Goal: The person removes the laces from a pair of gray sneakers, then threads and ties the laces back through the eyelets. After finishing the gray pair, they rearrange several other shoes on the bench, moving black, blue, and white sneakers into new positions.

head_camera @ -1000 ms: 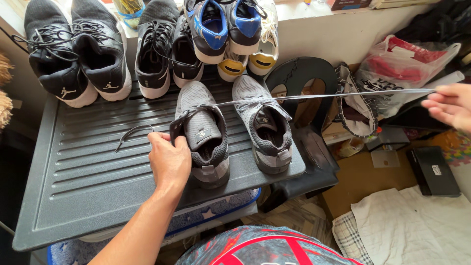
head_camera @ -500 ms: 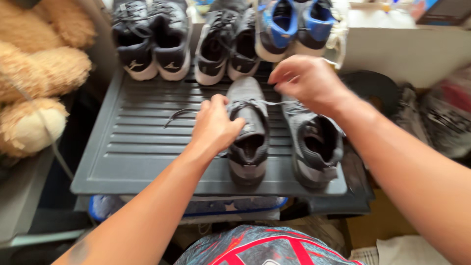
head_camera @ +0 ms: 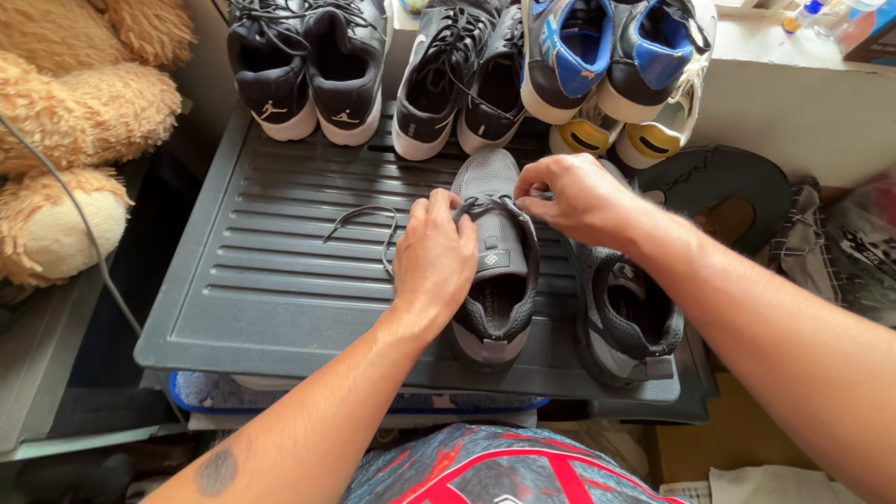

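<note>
Two hands on one grey knit sneaker (head_camera: 495, 271) at frame centre, long axis toe-up toward the upper edge; left hand (head_camera: 434, 257) pressing its side, fingers curled near the loose dark lace (head_camera: 359, 217); right hand (head_camera: 579, 196) pinching lace at the eyelets; ribbed plastic tray (head_camera: 271, 289) beneath.

The grey shoe (head_camera: 499, 271) is matt knit mesh cloth, the ridged tray (head_camera: 271, 280) dull dark plastic, the teddy bear (head_camera: 75, 121) shaggy plush.
</note>
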